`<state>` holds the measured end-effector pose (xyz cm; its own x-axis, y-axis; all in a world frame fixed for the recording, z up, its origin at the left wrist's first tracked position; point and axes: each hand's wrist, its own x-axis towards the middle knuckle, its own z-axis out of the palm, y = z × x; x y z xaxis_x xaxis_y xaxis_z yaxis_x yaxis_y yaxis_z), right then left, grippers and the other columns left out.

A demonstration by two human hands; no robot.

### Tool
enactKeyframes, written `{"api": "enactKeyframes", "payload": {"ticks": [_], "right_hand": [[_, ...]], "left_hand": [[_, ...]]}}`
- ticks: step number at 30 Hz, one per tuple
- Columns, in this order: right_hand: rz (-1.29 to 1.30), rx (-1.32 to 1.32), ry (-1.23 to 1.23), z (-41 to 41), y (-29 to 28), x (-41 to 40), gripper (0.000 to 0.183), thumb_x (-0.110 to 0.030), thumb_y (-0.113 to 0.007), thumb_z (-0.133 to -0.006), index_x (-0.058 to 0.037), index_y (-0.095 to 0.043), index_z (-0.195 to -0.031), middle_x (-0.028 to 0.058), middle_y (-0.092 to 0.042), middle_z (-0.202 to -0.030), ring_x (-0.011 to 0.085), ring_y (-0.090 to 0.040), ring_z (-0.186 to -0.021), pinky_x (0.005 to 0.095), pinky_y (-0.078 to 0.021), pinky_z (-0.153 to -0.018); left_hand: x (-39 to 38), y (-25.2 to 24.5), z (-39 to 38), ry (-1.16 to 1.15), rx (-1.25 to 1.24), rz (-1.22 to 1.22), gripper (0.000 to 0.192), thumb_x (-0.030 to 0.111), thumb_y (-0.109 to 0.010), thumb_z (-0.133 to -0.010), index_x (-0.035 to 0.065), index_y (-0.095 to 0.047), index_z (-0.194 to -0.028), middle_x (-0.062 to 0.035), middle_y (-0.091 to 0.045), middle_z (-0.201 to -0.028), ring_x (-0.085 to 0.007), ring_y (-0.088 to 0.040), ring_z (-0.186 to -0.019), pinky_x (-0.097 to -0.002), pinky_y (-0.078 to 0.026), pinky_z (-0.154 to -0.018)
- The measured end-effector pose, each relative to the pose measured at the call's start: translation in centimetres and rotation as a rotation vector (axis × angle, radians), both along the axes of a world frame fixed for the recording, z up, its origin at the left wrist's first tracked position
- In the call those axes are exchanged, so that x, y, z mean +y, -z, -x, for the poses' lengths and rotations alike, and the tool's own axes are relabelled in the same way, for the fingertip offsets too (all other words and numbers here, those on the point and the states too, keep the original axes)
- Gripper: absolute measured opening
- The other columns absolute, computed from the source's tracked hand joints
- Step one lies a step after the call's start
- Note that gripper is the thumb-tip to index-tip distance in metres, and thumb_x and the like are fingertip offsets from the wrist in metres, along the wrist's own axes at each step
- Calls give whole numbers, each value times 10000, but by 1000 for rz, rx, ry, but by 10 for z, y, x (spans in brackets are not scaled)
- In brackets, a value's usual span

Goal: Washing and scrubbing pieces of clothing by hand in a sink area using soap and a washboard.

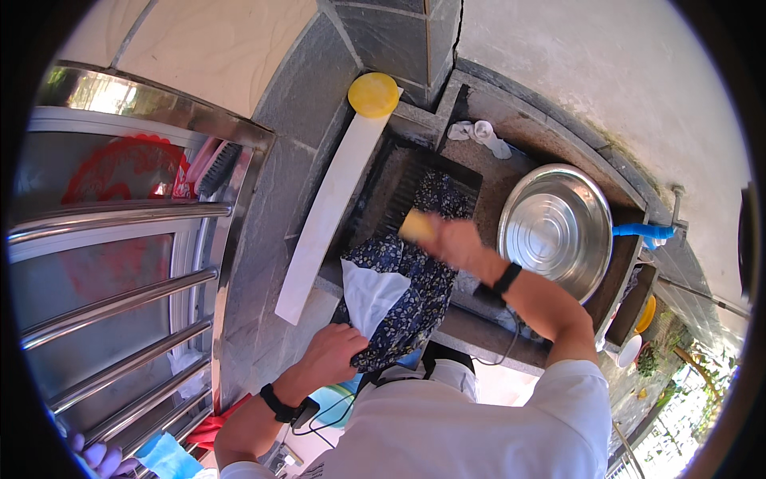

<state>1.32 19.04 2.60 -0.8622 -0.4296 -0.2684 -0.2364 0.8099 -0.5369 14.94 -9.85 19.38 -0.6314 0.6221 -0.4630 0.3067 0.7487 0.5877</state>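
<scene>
My right hand (458, 244) holds a yellow bar of soap (414, 226), both blurred, over a dark floral-print cloth garment (422, 305). The garment lies across a ridged stone washboard (400, 190) built into a sink and hangs over its near edge. A white piece of cloth (371, 293) shows on the garment's left side. At that near edge, the fingers of my left hand (335, 353) pinch the garment. Whether the soap touches the fabric is hard to tell.
A steel basin (552, 230) stands in the sink's right compartment, beside white socks (480, 136). Left of the washboard runs a white ledge (335, 209) with a round yellow lid (373, 94) at its far end. Metal window bars (119, 305) flank the left; a blue-handled tap (646, 230) is at right.
</scene>
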Motion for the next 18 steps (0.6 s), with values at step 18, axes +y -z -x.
{"api": "enactKeyframes", "payload": {"ticks": [18], "right_hand": [[126, 129, -49, -61, -15, -2, 467, -430, -693, -861, -109, -566, -1176, 143, -668, -713, 350, -679, -644, 461, -553, -583]], "left_hand": [[-8, 13, 6, -367, -55, -22, 356, 112, -700, -668, 57, -657, -1018, -158, -672, -941, -385, -640, -913, -440, -521, -792]]}}
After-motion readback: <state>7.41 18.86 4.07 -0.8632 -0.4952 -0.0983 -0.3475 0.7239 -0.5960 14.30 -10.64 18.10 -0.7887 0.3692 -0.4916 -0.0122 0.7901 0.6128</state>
